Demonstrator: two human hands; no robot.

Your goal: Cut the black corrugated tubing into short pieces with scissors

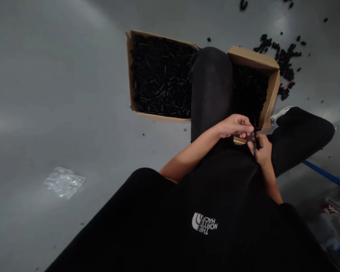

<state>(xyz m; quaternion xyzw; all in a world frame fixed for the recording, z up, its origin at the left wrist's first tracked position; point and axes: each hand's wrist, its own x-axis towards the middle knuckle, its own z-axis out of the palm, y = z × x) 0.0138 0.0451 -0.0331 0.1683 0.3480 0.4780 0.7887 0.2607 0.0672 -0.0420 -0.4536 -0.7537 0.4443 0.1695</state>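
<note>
My left hand reaches in from the left with thumb and fingertips pinched on a small black piece, similar to those in the boxes. Close beside it, my right hand is closed around a slim black tool, which stands nearly upright in the view; its exact kind is hard to make out. The piece meets the tool between the two hands. Both hands are over the near edge of the smaller cardboard box, which holds many short black pieces.
A larger cardboard box full of black pieces stands left of my knee. Loose black pieces lie scattered on the floor at upper right. A clear plastic bag lies at left; a blue bar runs at right.
</note>
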